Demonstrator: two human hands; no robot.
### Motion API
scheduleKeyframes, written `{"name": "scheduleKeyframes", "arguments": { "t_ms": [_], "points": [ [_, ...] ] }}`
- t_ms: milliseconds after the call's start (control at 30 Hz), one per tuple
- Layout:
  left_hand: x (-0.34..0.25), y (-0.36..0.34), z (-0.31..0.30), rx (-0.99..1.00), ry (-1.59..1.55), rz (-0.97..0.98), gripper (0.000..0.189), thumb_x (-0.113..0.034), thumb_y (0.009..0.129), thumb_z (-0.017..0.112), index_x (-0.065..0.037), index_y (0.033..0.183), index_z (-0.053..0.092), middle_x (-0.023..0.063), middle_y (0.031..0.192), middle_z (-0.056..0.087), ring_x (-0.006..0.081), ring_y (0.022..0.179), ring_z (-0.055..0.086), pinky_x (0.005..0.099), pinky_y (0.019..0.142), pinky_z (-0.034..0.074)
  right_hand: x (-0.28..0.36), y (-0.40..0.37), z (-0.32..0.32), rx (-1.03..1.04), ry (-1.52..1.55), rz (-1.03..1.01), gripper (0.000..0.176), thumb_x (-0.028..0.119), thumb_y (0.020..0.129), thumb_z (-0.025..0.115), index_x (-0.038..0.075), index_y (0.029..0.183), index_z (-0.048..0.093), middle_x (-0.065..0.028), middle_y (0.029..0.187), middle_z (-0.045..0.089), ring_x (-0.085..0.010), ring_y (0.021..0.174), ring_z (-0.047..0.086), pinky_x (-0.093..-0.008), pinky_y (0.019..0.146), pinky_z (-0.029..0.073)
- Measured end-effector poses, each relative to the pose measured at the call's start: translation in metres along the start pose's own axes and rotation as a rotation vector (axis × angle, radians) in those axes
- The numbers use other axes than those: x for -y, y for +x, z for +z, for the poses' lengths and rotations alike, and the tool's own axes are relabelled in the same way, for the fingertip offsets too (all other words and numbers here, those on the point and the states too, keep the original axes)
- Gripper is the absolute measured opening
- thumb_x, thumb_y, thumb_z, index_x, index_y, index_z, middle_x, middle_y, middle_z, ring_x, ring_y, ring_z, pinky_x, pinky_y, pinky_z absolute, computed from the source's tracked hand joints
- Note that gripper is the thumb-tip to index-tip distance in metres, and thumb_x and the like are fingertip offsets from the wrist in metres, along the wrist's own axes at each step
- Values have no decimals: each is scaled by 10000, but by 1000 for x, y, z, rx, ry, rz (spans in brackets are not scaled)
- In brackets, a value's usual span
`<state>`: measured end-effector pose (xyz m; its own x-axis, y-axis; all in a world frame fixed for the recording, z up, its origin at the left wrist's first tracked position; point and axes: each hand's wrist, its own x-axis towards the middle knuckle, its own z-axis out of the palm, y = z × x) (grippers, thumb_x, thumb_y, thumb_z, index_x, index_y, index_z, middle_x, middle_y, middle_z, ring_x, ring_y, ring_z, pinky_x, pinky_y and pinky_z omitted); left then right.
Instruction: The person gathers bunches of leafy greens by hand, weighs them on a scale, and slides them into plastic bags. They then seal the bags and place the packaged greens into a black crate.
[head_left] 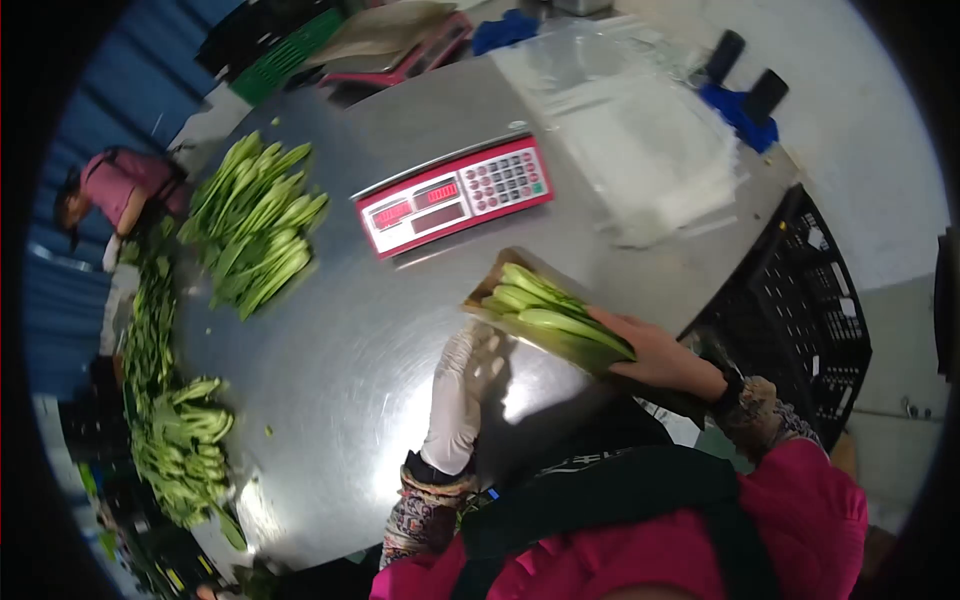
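Along the steel bench (330, 380), loose greens (255, 225) lie far left. Nearer, the gloved left hand (460, 385) rests empty, fingers loosely apart, just left of the bundle of greens (555, 315). Its long axis runs up-left to down-right; the right hand (655, 350) clamps its fingers on the leafy end, which is partly lost in shadow.

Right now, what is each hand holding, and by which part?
The right hand grips the greens at their near, darker end, pale stalks pointing away. The gloved left hand holds nothing, open over the table.
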<state>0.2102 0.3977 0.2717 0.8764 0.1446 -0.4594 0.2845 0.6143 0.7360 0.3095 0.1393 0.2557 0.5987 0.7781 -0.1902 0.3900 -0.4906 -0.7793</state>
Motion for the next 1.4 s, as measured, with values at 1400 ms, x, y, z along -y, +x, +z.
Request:
{"name": "scheduleKeyframes", "arguments": {
  "t_ms": [1400],
  "points": [
    [126,93,268,1126,1520,1441,320,-201,701,626,-27,968,606,117,1070,591,265,1077,538,428,989,388,-124,-14,-109,-766,285,53,578,-21,776,613,78,1321,451,-219,1119,579,-387,1026,561,-387,846,465]
  ]
}}
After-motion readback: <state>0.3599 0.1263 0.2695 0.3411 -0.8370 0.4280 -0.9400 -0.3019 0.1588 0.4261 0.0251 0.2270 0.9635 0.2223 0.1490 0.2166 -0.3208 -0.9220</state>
